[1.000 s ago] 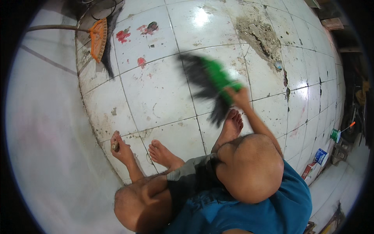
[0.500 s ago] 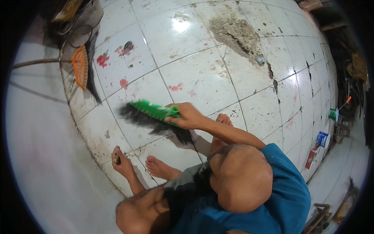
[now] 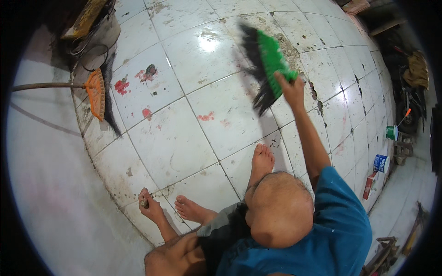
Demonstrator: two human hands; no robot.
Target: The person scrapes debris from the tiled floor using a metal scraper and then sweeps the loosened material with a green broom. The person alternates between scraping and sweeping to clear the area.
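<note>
My right hand (image 3: 291, 89) grips a green broom head (image 3: 272, 55) with black bristles, out ahead of me over the white tiled floor (image 3: 163, 175). The bristles are slightly blurred and point leftward. My left hand (image 3: 151, 208) is down beside my left foot (image 3: 189, 209), closed on a short brownish cylindrical object (image 3: 144, 202) that I cannot make out. Red stains (image 3: 206, 116) mark the tiles between me and another broom (image 3: 95, 94), orange-headed with a long pole, lying at the left against a low edge.
A pale wall (image 3: 46, 184) runs down the left. A bucket (image 3: 108, 34) with clutter stands at the upper left. On the right are a green tub (image 3: 391, 132), a blue-labelled container (image 3: 380, 163), a red box (image 3: 369, 186) and dark vehicle parts (image 3: 407, 115). The floor has a cracked, broken strip (image 3: 313, 89).
The green broom swung back toward me half a second ago and is now swept forward and right, turned more upright, with my right arm extended. My left hand stays low on its small object.
</note>
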